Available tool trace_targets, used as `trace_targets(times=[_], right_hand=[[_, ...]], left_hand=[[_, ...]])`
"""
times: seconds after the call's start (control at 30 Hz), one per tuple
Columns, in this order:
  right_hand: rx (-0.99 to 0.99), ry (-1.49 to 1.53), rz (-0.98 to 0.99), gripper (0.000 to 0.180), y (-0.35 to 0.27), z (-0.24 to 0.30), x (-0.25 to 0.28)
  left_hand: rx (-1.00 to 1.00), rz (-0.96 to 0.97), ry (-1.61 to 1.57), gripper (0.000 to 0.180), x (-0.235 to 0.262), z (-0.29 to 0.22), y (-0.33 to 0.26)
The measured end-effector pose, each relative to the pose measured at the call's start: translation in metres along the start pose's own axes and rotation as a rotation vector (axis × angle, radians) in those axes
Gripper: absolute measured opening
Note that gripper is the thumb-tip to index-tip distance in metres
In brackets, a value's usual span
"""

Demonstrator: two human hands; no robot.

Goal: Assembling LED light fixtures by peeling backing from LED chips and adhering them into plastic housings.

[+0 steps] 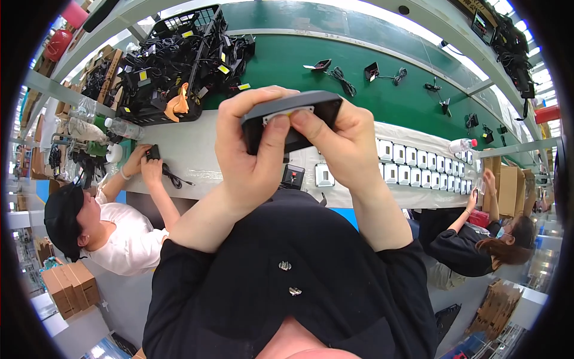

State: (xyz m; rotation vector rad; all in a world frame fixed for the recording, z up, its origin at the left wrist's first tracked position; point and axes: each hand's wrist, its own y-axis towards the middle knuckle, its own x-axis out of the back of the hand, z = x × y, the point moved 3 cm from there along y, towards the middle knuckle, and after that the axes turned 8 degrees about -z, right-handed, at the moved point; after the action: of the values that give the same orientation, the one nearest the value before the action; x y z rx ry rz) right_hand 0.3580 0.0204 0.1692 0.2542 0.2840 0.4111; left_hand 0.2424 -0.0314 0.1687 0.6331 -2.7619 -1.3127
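Observation:
Both of my hands hold up a black, shallow rectangular housing (323, 97) above the table, close to me. My left hand (239, 152) wraps its left side, and my right hand (350, 140) grips the right side. Both thumbs press side by side on a small whitish plate (307, 110) with a yellow patch, inside the housing. The thumbs partly cover the plate. Beyond my wrists, a small black square unit (293, 176) and a white-framed square unit (324, 175) lie on the pale table covering.
White-framed square units (423, 178) lie in rows at right, near a red-capped bottle (460, 145). Cabled black lamps sit on the green conveyor (281, 66). A black crate (173, 27) heaped with cabled lamps stands far left. Co-workers sit on both sides, at left (128, 239) and right (463, 248).

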Motion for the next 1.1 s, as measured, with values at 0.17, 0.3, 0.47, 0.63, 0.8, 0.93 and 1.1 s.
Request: trace_targets(times=[0.17, 0.3, 0.47, 0.63, 0.8, 0.93, 1.1], right_hand=[[-0.157, -0.193, -0.005, 0.017, 0.014, -0.029, 0.003], [-0.049, -0.468, 0.003, 0.037, 0.006, -0.05, 0.022], [-0.302, -0.545, -0.024, 0.036, 0.028, -0.111, 0.06], [-0.498, -0.635, 0.242, 0.045, 0.067, -0.214, 0.015], [-0.266, -0.832, 0.221, 0.061, 0.156, -0.341, -0.039], [-0.097, -1.032, 0.02, 0.055, 0.233, -0.39, -0.113], [-0.137, -1.212, -0.086, 0.028, 0.269, -0.433, -0.12]], left_hand=[[0.305, -0.075, 0.211, 0.025, 0.013, 0.024, -0.007], [0.507, 0.021, 0.177, 0.024, 0.048, 0.071, 0.001], [0.315, -0.476, 0.493, 0.027, 0.167, 0.119, 0.105], [0.279, -0.619, 0.847, 0.073, 0.343, 0.194, 0.164], [0.119, -0.464, 0.997, 0.049, 0.323, 0.202, 0.104], [0.316, -0.315, 0.826, 0.032, 0.263, 0.19, 0.009], [0.668, -0.13, 0.62, 0.023, 0.231, 0.18, -0.081]])
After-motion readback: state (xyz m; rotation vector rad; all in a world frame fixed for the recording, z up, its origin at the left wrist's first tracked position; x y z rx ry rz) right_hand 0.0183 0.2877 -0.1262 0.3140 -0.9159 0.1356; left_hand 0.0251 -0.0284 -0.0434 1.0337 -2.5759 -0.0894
